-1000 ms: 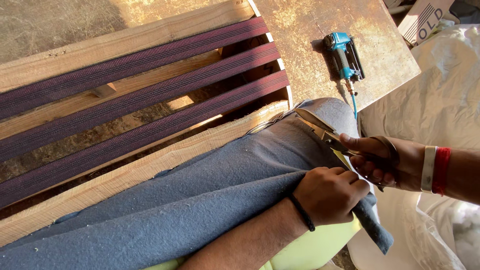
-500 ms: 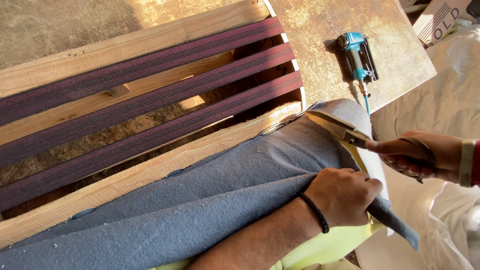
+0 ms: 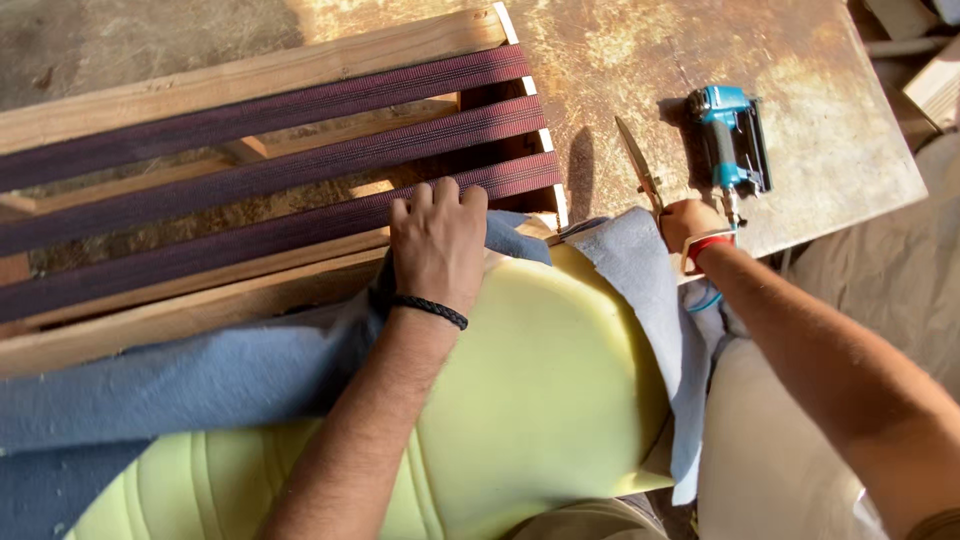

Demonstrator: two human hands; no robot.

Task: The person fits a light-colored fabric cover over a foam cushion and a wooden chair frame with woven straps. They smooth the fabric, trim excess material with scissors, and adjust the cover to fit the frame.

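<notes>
My left hand (image 3: 436, 240) lies flat on the blue-grey felt fabric (image 3: 200, 365), pressing it against the wooden frame's near rail (image 3: 180, 310). My right hand (image 3: 688, 222) grips a pair of scissors (image 3: 636, 160), blades pointing away over the table. A cut strip of the same fabric (image 3: 640, 270) drapes over the right end of the yellow-green foam cushion (image 3: 540, 390), which lies bare between my arms.
The wooden frame carries three dark purple webbing straps (image 3: 280, 170). A blue pneumatic stapler (image 3: 728, 135) rests on the rusty brown tabletop (image 3: 830, 150), right of the scissors. Pale cloth (image 3: 770, 450) lies below the table edge at right.
The fabric has been pulled back off the foam, exposing it. My left hand moved up to the frame rail. My right hand lifted the scissors away toward the table.
</notes>
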